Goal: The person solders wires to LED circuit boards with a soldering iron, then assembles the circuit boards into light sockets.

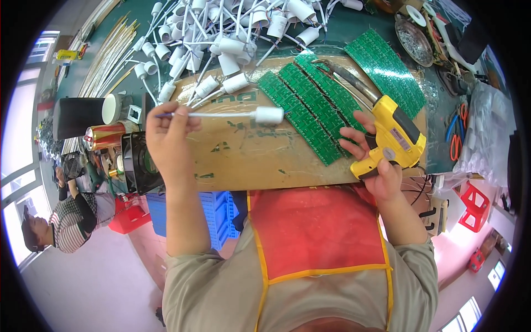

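My left hand (169, 133) pinches one end of a thin white cable (221, 114) that stretches level to the right. A white cylindrical housing (269, 115) sits at the cable's right end, with short wire ends at its tip. In my right hand (381, 166) is a yellow and black soldering gun (399, 130), its metal barrel pointing up and left over green circuit boards (310, 110). Some fingers of that hand are loosely curled beside the grip. The boards lie in strips just right of the white housing, apart from my left hand. The gun's tip reaches the strips' far end.
Many white housings with cables (229, 44) heap at the back. Cardboard (238, 160) covers the near table. Another green board sheet (387, 72), a round metal dish (414, 41) and pliers (454, 130) lie right. A black fan (138, 161) and a can (105, 136) stand left; another person sits beyond.
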